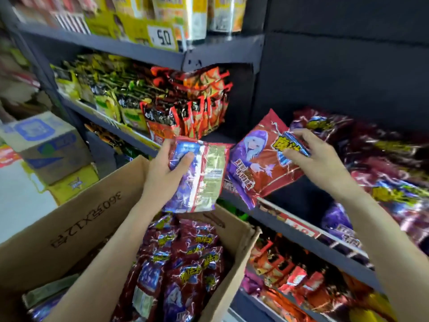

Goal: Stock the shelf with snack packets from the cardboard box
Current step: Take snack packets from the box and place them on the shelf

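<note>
My left hand [170, 168] grips a stack of red and purple snack packets [199, 180] above the open cardboard box [76, 219]. Several more of the same packets [183, 259] lie inside the box. My right hand [308, 156] pinches the top edge of one red packet with a purple-haired figure [257, 163], holding it tilted over the front edge of the dark shelf [299, 235]. Matching packets [380, 159] lie piled on that shelf to the right of my hand.
Shelves at upper left hold green, black and orange packets [162, 105], with yellow packs and a price tag [162, 38] above. Stacked cartons [48, 149] stand on the floor at left. A lower shelf carries red and orange packets [299, 282].
</note>
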Demonstrator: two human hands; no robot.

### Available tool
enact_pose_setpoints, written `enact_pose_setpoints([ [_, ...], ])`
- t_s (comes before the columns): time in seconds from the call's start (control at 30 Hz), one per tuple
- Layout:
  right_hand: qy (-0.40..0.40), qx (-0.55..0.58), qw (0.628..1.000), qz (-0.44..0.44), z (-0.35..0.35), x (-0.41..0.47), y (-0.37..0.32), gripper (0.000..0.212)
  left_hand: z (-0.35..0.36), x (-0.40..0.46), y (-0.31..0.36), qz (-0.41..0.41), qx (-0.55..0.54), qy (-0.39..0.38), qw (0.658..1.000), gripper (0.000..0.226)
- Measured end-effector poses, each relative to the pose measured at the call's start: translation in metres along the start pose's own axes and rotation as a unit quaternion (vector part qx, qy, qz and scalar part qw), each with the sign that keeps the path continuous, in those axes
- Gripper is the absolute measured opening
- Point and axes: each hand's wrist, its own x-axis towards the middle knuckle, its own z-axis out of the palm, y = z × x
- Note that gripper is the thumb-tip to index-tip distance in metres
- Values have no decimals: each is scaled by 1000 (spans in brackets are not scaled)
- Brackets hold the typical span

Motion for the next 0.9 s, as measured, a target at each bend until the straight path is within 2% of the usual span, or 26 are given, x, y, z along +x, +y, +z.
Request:
enact_pose_setpoints([
  [0.1,4,-80,997,-2,-42,21,11,27,30,29,17,36,-3,-11,999,34],
  [0.27,-45,-226,973,23,-78,67,47,44,83,76,32,100,44,-25,994,18],
  [0.37,-81,-273,955,79,-83,85,70,47,109,95,38,96,41,-51,993,14],
  [0.47,-67,-366,925,78,-84,96,88,45,128,114,46,111,60,-40,991,15],
  [0.57,-15,-483,875,22,-84,102,99,37,155,127,49,130,86,3,988,15],
  [0.63,32,-468,883,6,-86,101,99,34,185,123,47,120,107,33,986,17],
  [0.7,70,-365,928,33,-89,92,92,27,219,109,42,113,131,42,984,23],
  [0.77,30,-218,971,96,-89,80,83,29,250,93,35,120,137,8,983,27],
  [0.83,-28,-104,986,128,-87,68,78,33,273,81,29,117,126,-54,984,36],
  [0.9,-67,-150,980,111,-87,62,81,34,286,72,25,118,115,-152,975,52],
])
